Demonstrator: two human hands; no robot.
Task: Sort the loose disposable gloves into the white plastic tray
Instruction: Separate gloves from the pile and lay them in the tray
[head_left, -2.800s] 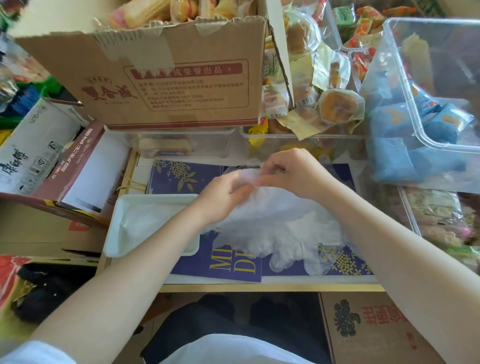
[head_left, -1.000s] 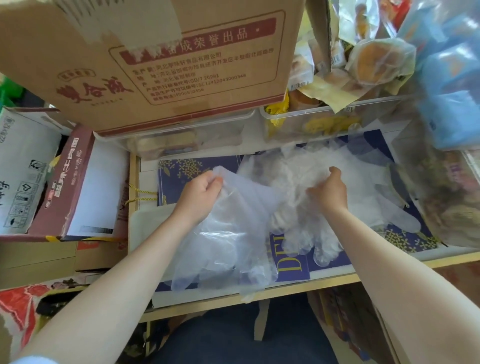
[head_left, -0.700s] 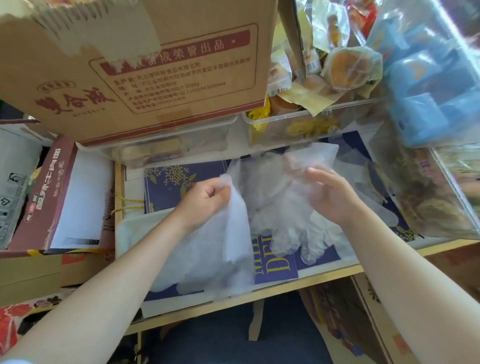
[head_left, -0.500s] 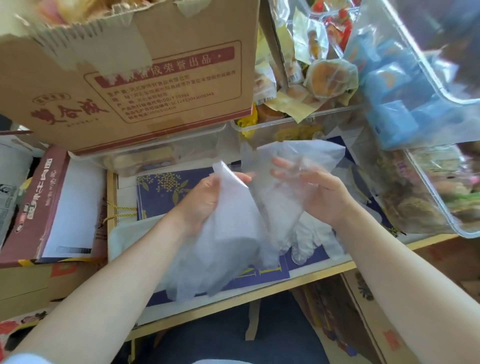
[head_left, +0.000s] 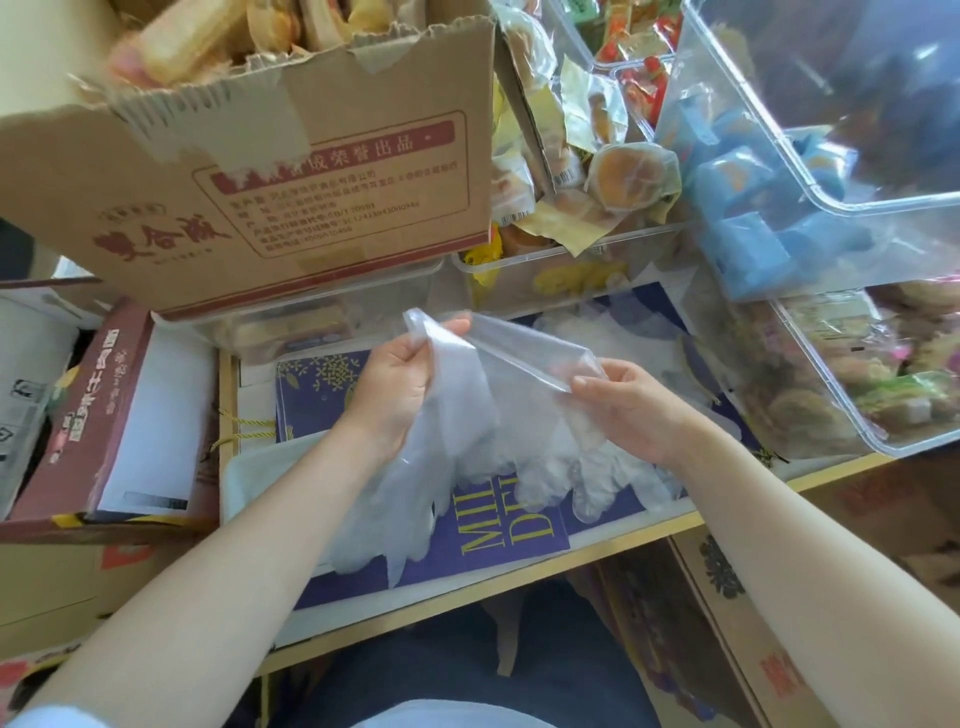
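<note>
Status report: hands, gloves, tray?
Both hands, left and right, pinch one glove by its cuff, aloft. Tray partly covered. Glove pile remains.

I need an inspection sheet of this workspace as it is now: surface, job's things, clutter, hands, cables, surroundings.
Surface: wooden table, mostly covered by a blue printed sheet.
Job's things: one clear glove held up by its cuff; more gloves piled on the sheet; white tray at left, largely hidden by the left arm.
Clutter: cardboard box, clear bins of wrapped snacks.
Hands: left hand grips the cuff; right hand pinches its other end.
Cables: nothing seen.
Surroundings: red carton left, boxes below.
</note>
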